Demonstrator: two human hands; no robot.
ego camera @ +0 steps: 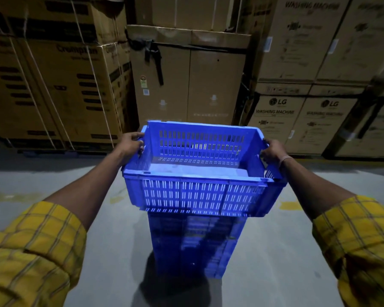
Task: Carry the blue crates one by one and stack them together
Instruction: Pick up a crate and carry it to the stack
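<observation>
I hold an empty blue slotted crate (pixel 200 191) level in front of me, at the centre of the view. My left hand (pixel 132 144) grips its left end handle and my right hand (pixel 273 151) grips the right end handle. Directly below it stands a stack of blue crates (pixel 195 244) on the floor, in shadow. The held crate sits at the top of this stack; whether it rests on it or hovers just above I cannot tell.
Tall cardboard boxes wall the far side: strapped cartons (pixel 53 85) at left, a large plain box (pixel 186 80) behind the crate, washing machine boxes (pixel 297 118) at right. Grey concrete floor (pixel 53 178) with faded yellow marks lies around the stack.
</observation>
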